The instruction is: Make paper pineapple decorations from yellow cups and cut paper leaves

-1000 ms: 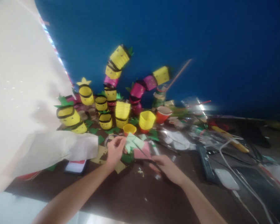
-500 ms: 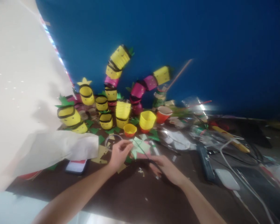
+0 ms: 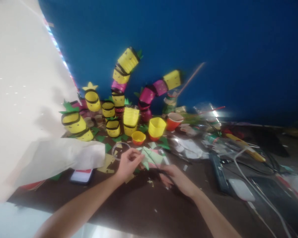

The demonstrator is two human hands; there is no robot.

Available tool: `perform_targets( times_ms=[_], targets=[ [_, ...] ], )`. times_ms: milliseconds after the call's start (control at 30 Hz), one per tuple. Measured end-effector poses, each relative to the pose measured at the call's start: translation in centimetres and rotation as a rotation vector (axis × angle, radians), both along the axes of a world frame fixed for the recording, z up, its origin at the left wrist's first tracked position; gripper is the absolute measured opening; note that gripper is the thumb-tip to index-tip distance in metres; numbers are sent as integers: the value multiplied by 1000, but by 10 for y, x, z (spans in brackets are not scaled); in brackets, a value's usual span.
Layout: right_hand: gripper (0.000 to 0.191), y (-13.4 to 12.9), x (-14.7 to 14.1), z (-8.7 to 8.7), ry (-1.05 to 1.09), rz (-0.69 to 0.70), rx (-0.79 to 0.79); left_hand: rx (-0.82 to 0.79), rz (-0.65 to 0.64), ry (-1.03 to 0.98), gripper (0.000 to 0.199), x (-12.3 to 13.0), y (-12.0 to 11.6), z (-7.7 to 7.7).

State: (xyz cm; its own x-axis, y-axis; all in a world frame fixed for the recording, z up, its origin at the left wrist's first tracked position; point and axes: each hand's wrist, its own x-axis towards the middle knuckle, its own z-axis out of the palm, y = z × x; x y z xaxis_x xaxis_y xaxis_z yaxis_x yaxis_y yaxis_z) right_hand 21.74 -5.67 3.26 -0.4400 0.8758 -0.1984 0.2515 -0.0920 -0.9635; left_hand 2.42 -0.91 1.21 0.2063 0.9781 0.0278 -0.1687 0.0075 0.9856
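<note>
My left hand [image 3: 128, 163] pinches a pale green paper cut-out [image 3: 152, 155] with pointed leaf shapes, just above the dark table [image 3: 139, 208]. My right hand [image 3: 176, 180] grips black scissors [image 3: 154, 164], whose thin blades reach up and left into the green paper. A pink scrap lies under the paper, mostly hidden. Small paper trimmings [image 3: 150, 181] lie on the table between my hands.
Behind my hands stand many yellow and pink paper-cup pineapples [image 3: 119, 109], loose yellow cups [image 3: 156, 127] and a red cup [image 3: 173, 121]. A phone [image 3: 81, 176] lies left, beside a large cream sheet [image 3: 27, 125]. Cables, a white mouse [image 3: 240, 190] and clutter fill the right.
My left hand has shifted slightly right and turned the green paper, lowering it toward the scissors. My right hand has stayed almost in place with the blades working into the paper.
</note>
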Motion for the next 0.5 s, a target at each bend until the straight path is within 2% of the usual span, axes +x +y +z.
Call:
perform_targets(
  times_ms=[233, 500],
  targets=[
    [43, 0, 2, -2, -21, -10, 17, -1, 21, 16, 29, -1, 3, -2],
    [36, 1, 1, 4, -22, 10, -2, 8, 52, 52, 31, -1, 3, 0]
  ],
)
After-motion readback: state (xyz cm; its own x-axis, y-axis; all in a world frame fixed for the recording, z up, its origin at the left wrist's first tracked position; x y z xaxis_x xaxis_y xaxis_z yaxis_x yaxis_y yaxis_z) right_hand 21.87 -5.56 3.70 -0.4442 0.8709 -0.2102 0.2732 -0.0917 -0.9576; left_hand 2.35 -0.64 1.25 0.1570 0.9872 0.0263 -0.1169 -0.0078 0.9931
